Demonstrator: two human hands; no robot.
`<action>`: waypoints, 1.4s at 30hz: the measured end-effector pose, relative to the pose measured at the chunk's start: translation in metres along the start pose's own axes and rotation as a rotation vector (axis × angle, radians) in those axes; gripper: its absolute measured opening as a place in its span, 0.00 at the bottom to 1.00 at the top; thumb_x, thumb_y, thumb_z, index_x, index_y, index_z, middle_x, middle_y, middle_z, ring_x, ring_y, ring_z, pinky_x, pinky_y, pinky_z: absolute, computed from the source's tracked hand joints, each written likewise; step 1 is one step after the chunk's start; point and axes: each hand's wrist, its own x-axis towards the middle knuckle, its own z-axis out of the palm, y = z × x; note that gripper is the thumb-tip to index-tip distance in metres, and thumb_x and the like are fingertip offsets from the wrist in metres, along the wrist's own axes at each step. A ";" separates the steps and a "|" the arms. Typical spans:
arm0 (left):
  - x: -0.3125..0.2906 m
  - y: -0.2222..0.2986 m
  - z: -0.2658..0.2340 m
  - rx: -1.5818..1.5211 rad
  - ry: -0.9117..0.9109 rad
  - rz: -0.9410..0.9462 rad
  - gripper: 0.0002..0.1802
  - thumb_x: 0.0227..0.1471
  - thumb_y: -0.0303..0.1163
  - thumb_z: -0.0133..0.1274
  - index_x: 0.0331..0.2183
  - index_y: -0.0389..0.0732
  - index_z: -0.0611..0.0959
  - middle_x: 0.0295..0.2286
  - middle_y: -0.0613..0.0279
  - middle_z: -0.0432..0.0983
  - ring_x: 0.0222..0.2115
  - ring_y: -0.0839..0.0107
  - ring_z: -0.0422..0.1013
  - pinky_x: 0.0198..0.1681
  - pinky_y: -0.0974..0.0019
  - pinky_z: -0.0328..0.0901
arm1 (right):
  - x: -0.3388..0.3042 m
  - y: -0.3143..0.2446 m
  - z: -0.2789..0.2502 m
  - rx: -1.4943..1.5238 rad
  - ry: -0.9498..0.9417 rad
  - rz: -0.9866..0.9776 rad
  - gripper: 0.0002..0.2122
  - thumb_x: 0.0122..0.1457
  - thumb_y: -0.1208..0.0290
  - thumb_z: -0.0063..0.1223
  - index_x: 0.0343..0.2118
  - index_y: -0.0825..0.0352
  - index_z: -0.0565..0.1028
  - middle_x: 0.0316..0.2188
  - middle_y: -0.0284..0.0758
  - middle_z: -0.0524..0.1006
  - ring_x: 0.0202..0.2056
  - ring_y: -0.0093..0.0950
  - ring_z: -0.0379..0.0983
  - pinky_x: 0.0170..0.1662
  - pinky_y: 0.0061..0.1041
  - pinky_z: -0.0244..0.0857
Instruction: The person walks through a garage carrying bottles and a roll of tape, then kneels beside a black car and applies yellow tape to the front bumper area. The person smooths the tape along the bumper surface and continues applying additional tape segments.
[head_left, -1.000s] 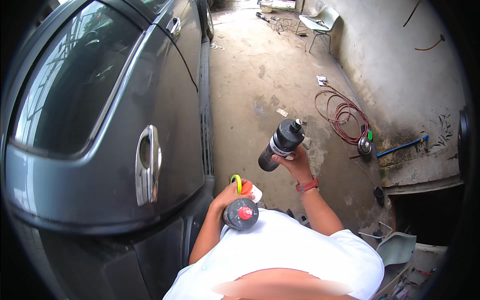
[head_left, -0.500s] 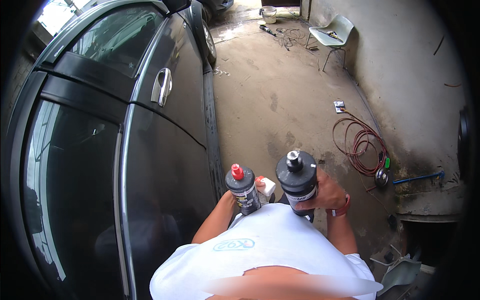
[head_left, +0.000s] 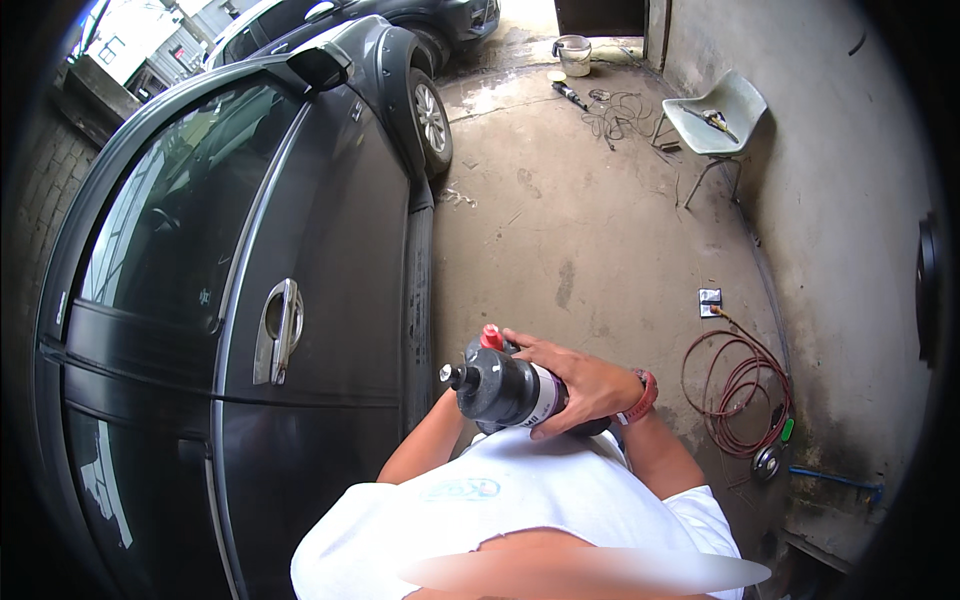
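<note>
Tipped leftward since half a second ago, the black-nozzled bottle (head_left: 495,392) now lies nearly level before the white shirt (head_left: 565,480); the right hand (head_left: 588,385) curls around it, fingers extending toward the red-capped bottle (head_left: 491,338) just beyond; the left hand is hidden, so its grip cannot be told; the bottles' contents are unseen; farther ahead, a pale bucket (head_left: 575,60) stands on the floor (head_left: 515,255).

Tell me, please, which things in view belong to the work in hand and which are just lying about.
In hand:
black-nozzled bottle, held by the right hand
red-nozzled bottle, partly hidden

Lying about:
white bucket
pale chair
coiled red hose
</note>
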 end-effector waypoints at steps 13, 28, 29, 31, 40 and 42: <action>0.282 0.193 -0.027 -0.199 -0.204 0.020 0.24 0.56 0.38 0.76 0.49 0.35 0.87 0.40 0.61 0.86 0.38 0.73 0.81 0.44 0.67 0.76 | 0.092 0.086 -0.313 -0.039 -0.180 0.032 0.54 0.46 0.52 0.86 0.76 0.62 0.67 0.78 0.55 0.56 0.79 0.53 0.52 0.77 0.48 0.54; 0.707 0.456 -0.054 -0.196 -0.288 0.046 0.22 0.58 0.36 0.74 0.48 0.35 0.88 0.40 0.60 0.87 0.37 0.73 0.82 0.42 0.66 0.77 | 0.130 0.159 -0.680 -0.153 0.331 0.306 0.54 0.42 0.49 0.87 0.74 0.60 0.72 0.76 0.54 0.57 0.77 0.54 0.56 0.76 0.48 0.58; 0.738 0.465 -0.056 -0.108 -0.125 0.070 0.24 0.57 0.38 0.75 0.50 0.34 0.87 0.40 0.61 0.87 0.37 0.73 0.82 0.42 0.67 0.77 | 0.127 0.168 -0.699 -0.160 0.393 0.280 0.55 0.41 0.49 0.87 0.74 0.60 0.72 0.76 0.54 0.57 0.77 0.54 0.57 0.76 0.48 0.59; 0.796 0.481 -0.062 0.134 0.247 0.057 0.30 0.56 0.41 0.76 0.53 0.34 0.85 0.40 0.62 0.86 0.38 0.73 0.81 0.43 0.68 0.75 | 0.118 0.189 -0.740 -0.193 0.477 0.283 0.55 0.40 0.50 0.88 0.75 0.60 0.72 0.76 0.54 0.58 0.77 0.55 0.57 0.76 0.48 0.59; 0.943 0.482 -0.141 0.290 0.856 -0.101 0.38 0.49 0.45 0.80 0.54 0.31 0.85 0.50 0.49 0.86 0.49 0.60 0.83 0.56 0.58 0.74 | 0.075 0.322 -0.972 -0.488 0.875 0.394 0.56 0.38 0.53 0.87 0.74 0.62 0.70 0.75 0.53 0.57 0.72 0.57 0.66 0.72 0.50 0.67; 0.939 0.464 -0.153 0.403 0.922 -0.277 0.42 0.47 0.49 0.81 0.55 0.30 0.85 0.51 0.45 0.86 0.52 0.54 0.83 0.58 0.55 0.75 | 0.068 0.356 -1.024 -0.530 0.934 0.411 0.56 0.39 0.53 0.87 0.75 0.64 0.69 0.76 0.53 0.57 0.72 0.56 0.67 0.72 0.49 0.67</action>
